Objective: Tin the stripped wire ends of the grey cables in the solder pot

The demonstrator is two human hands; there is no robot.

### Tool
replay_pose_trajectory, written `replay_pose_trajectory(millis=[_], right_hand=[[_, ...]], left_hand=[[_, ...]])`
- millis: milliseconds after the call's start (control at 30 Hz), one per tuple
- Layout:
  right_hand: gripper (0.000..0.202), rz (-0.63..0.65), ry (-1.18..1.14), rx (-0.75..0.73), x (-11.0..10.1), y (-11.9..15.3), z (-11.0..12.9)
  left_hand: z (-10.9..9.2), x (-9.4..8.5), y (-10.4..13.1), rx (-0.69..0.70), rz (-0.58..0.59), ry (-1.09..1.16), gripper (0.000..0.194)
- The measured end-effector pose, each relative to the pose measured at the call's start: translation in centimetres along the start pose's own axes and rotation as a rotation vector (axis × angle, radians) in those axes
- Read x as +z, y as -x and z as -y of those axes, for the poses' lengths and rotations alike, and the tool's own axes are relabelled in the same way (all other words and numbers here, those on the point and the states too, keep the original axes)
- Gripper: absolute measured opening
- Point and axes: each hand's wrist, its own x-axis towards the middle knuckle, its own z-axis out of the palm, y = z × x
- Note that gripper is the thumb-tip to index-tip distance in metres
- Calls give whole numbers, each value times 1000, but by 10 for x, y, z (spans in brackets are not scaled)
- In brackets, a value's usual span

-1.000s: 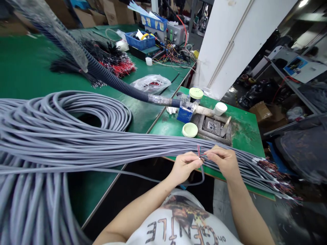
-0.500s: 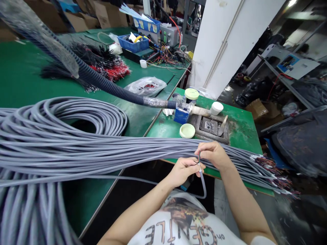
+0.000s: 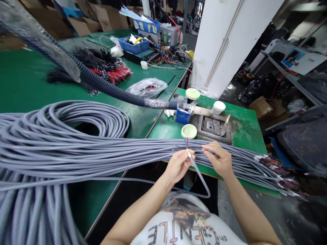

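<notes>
Between the thumb and fingers of my left hand is the end of a grey cable. A white band sits at the cable's stripped end, and thin coloured wires fan upward from it; one dark wire sticks out to the left. From my hand the cable slants down and bends back to the left near my lap. To the right, my right hand hangs beside the cable without touching it, its fingers loosely bent and apart. Behind both hands runs a thick bundle of grey cables.
A soldering pot with a blade-like tool stands on the green bench. Close by are a pale green open dish, a white cup and a lidded jar. A dark corrugated hose crosses above the table.
My left hand has moved slightly left and up with the cable end. My right hand has let go of the wires and drawn away to the right. The wires now stand spread.
</notes>
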Motion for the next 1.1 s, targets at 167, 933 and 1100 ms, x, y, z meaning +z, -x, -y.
replay_pose_trajectory(millis=[167,933,1100], right_hand=[[48,266,266,-402,-2,11,2],[30,-31,314,72,7,-107,-44],[32,-18,321,88,13,-110,-53]], left_hand=[[-2,6,-8,-4,-24,77,29],[-79,-49,10,580,-258,-1716,38],[-83,-49,10,558,-254,-1696,39]])
